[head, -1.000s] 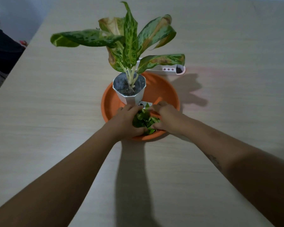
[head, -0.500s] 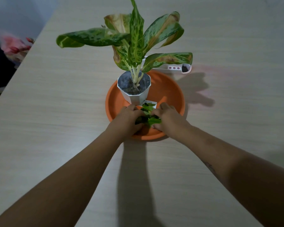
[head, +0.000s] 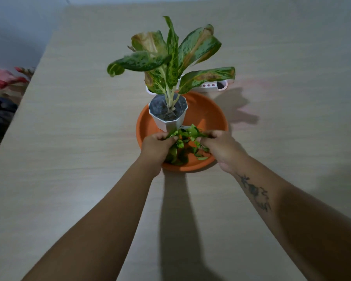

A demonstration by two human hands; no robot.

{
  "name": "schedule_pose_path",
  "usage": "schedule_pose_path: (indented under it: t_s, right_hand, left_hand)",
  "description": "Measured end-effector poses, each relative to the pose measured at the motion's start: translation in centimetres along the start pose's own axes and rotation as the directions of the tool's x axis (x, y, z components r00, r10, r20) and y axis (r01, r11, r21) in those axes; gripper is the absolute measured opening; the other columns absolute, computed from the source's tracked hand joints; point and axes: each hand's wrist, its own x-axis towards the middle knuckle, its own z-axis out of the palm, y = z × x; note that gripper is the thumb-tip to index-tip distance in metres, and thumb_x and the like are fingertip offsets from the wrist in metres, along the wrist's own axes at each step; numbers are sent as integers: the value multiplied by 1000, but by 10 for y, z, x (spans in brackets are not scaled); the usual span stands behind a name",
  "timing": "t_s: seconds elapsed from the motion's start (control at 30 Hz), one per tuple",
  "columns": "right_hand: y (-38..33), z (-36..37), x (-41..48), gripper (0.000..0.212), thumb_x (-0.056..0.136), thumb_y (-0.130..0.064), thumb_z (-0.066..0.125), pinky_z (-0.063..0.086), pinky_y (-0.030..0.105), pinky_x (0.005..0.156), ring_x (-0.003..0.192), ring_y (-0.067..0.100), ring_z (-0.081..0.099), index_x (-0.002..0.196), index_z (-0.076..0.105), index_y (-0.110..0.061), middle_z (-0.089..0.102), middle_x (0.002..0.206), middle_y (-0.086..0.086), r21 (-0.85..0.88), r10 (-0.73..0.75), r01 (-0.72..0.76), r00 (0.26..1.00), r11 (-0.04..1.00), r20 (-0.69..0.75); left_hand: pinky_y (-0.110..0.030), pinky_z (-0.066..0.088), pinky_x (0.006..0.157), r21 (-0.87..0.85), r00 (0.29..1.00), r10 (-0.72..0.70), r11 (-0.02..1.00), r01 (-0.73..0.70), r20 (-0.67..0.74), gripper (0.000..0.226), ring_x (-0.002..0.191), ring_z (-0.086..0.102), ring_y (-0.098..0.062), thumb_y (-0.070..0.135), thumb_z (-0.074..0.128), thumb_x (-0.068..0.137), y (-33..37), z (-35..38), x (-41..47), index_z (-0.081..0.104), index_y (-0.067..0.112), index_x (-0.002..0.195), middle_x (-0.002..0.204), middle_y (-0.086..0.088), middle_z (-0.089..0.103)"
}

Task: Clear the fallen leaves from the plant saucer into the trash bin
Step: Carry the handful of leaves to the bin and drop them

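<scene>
Hands lift fallen leaves (head: 187,133) from an orange saucer (head: 209,114): left hand (head: 157,146) and right hand (head: 219,144) both clench the clump; cupping underneath should catch dangling pieces.

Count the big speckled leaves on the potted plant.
6: one drooping left, one browned at back-left, one narrow upright, one upper right, one low right, one small low; others may be hidden.

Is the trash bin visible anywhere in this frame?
No: only the table, the orange saucer with the potted plant, and both hands gathering leaves show.
</scene>
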Motion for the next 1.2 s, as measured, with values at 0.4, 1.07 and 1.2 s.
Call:
schedule_pose_path:
  t_s: [0.4, 1.07, 1.2]
  right_hand:
    - [-2, -23, -56, 27, 90, 4, 56, 57, 19, 74, 89, 15, 66, 117, 59, 5, 69, 107, 12, 603, -86, 60, 996, 795, 14]
    - [130, -260, -242, 13, 89, 5, 57, 56, 14, 69, 79, 8, 71, 95, 67, -1, 75, 86, 5, 759, -53, 306, 939, 575, -339]
    - [187, -303, -288, 12, 88, 6, 59, 55, 15, 66, 78, 10, 71, 91, 68, 0, 75, 84, 6, 790, 25, 312, 924, 528, -381]
  left_hand:
    - [-19, 57, 57, -409, 929, -44, 889, 204, 367, 12, 65, 71, -8, 3, 59, 90, 9, 20, -27, 65, 2, 100, 79, -5, 75]
    - [-18, 55, 77, -94, 676, -142, 949, 300, 723, 7, 76, 67, -11, 2, 61, 89, -74, 237, -230, 66, 2, 93, 86, -8, 70]
    - [-17, 57, 67, -8, 642, -188, 957, 289, 743, 7, 71, 70, -9, 0, 62, 87, -119, 273, -292, 67, 0, 91, 80, -7, 74]
